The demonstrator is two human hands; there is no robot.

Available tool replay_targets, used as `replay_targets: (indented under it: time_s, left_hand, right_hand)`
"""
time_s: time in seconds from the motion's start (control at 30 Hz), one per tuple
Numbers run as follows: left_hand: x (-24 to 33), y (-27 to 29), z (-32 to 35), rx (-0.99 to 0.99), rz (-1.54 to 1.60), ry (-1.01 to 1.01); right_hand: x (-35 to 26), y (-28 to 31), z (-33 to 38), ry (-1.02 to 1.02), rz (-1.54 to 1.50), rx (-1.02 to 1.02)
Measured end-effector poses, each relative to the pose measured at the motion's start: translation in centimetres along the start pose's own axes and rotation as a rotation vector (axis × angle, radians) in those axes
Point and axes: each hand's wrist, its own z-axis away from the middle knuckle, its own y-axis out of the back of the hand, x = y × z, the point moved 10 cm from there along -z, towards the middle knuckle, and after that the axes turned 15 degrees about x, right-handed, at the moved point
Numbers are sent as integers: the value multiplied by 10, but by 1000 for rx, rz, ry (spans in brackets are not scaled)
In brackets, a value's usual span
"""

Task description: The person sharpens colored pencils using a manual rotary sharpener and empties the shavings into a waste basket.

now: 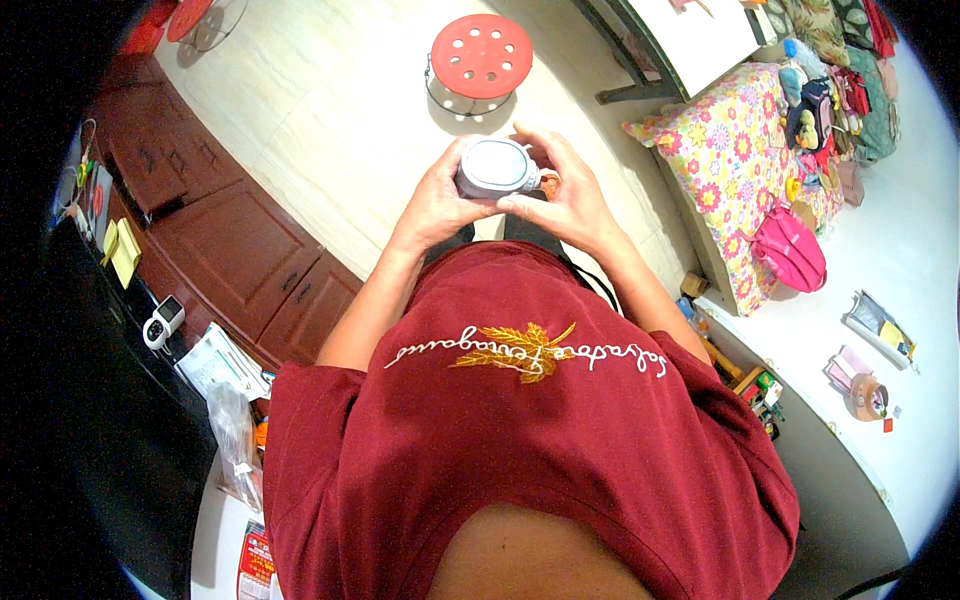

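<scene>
A small pale grey case with a rounded, oval top (496, 166) is held up in front of my waist, between both hands. My left hand (438, 200) wraps round its left side, with the thumb along the lower edge. On the other side, my right hand (568, 192) grips it, its thumb under the near edge and its fingers curved about the far right. A small brown-orange bit (549, 184) shows between the case and my right palm; what it is I cannot make out. The underside of the case is hidden.
A red round stool (481, 56) with holes in its seat stands on the tiled floor ahead. Dark wooden cabinets (235, 250) run along the left. To the right are a flowered cloth (715, 170), a pink bag (790, 250) and a white surface (800, 340) with small items.
</scene>
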Motion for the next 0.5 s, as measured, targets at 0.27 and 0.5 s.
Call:
replay_targets:
  time_s: [0.27, 0.5]
  left_hand:
    - [-2, -44, -14, 3, 146, 76]
    - [-15, -85, -30, 51, 267, 121]
  right_hand:
    - [30, 35, -25, -106, -75, -8]
    - [53, 75, -38, -355, -147, 20]
